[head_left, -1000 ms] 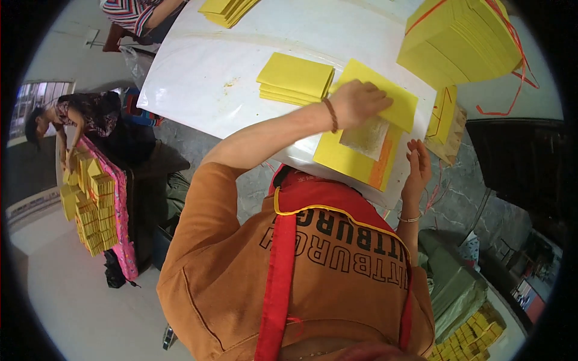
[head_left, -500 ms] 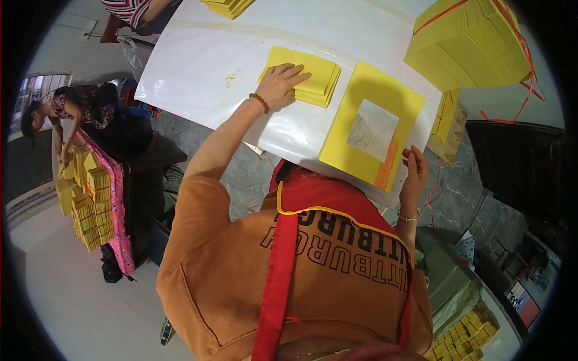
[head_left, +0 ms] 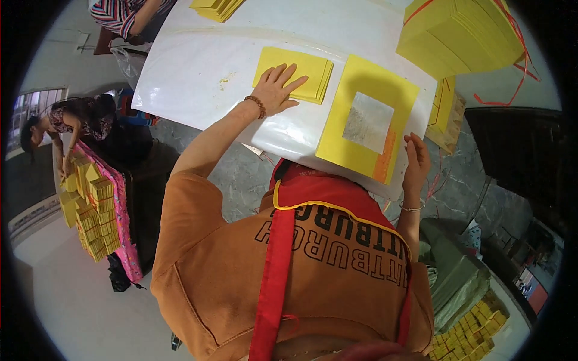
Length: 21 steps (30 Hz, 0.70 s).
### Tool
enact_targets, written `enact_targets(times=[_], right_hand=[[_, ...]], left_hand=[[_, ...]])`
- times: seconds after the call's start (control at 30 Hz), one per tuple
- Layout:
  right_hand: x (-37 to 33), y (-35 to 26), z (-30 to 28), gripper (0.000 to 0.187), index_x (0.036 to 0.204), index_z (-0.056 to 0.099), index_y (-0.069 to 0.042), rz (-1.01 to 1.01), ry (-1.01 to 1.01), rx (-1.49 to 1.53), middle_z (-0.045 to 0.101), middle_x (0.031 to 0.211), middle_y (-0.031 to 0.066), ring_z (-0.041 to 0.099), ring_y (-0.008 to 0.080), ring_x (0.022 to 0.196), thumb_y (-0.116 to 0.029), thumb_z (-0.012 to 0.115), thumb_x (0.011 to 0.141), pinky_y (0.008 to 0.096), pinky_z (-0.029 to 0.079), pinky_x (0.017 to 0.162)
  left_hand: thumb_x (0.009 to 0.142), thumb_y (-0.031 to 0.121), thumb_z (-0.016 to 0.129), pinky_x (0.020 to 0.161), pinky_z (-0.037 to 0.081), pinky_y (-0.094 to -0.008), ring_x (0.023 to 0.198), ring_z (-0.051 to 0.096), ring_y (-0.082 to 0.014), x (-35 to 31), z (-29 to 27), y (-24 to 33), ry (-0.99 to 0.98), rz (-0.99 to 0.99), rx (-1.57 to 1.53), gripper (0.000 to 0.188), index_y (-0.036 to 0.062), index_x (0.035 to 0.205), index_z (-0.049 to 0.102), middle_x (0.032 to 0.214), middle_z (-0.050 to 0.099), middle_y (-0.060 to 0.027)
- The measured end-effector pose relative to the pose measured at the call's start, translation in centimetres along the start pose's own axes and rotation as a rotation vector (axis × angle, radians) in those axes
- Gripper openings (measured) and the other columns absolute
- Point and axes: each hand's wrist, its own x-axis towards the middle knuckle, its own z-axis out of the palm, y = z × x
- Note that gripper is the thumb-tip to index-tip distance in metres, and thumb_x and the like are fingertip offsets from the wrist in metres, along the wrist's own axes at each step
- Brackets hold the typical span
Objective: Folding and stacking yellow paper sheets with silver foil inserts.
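My left hand [head_left: 277, 89] is open, its fingers spread over a small stack of yellow paper sheets [head_left: 307, 69] on the white-covered table. A beaded bracelet circles that wrist. To the right lies a larger yellow paper piece [head_left: 337, 129] near the table's front edge. On it are a greyish, shiny square [head_left: 367, 123] and an orange strip [head_left: 386, 157] running down towards the near edge. Beside this strip, at the right edge of the paper, my right hand [head_left: 416, 159] hovers with loosely bent fingers. Nothing shows in it; part of its finger side is turned away.
A tall bundle of yellow paper [head_left: 460, 36] with red ties stands at the far right. More yellow paper [head_left: 217, 8] lies at the table's far edge, near a person in a striped sleeve [head_left: 123, 18]. At left, another person [head_left: 78, 117] handles yellow stacks [head_left: 99, 222] on a pink-edged table.
My left hand's fingers have spread wider over the small stack, whose near edge shows fewer layers. My right hand has straightened slightly beside the larger paper. The whole view has shifted a little.
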Motion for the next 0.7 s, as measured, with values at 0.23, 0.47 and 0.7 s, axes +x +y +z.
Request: enact_targets(times=[0.23, 0.47, 0.7], right_hand=[[-0.9, -0.4, 0.0, 0.023, 0.109, 0.059, -0.002, -0.075, -0.08, -0.063, 0.061, 0.105, 0.0066, 0.055, 0.0139, 0.098, -0.01, 0.054, 0.088, 0.0262, 0.042, 0.085], [-0.1, -0.1, 0.0, 0.019, 0.103, 0.062, -0.003, -0.215, -0.203, -0.126, 0.061, 0.104, 0.008, 0.054, 0.0155, 0.1, -0.012, 0.055, 0.088, 0.027, 0.039, 0.088], [-0.1, 0.1, 0.1, 0.026, 0.1, 0.062, -0.001, -0.051, -0.227, 0.007, 0.061, 0.103, 0.0054, 0.053, 0.0145, 0.098, -0.018, 0.044, 0.094, 0.0273, 0.038, 0.09]], left_hand=[[0.079, 0.042, 0.06, 0.101, 0.025, -0.0487, 0.124, 0.031, -0.0343, 0.9, -2.6, -0.3, -0.036, 0.058, -0.03, 0.07, 0.0236, 0.138, 0.027, 0.138, 0.031, -0.0154], [0.074, 0.024, 0.067, 0.093, 0.034, -0.0482, 0.115, 0.042, -0.0306, 1.8, -8.5, 4.7, 0.141, 0.088, -0.034, 0.067, 0.0185, 0.133, 0.036, 0.133, 0.039, -0.0132], [0.074, 0.036, 0.064, 0.082, 0.039, -0.0362, 0.097, 0.05, -0.023, 0.7, -9.9, 15.0, 0.086, 0.517, -0.317, 0.053, 0.0094, 0.118, 0.052, 0.114, 0.054, -0.0082]])
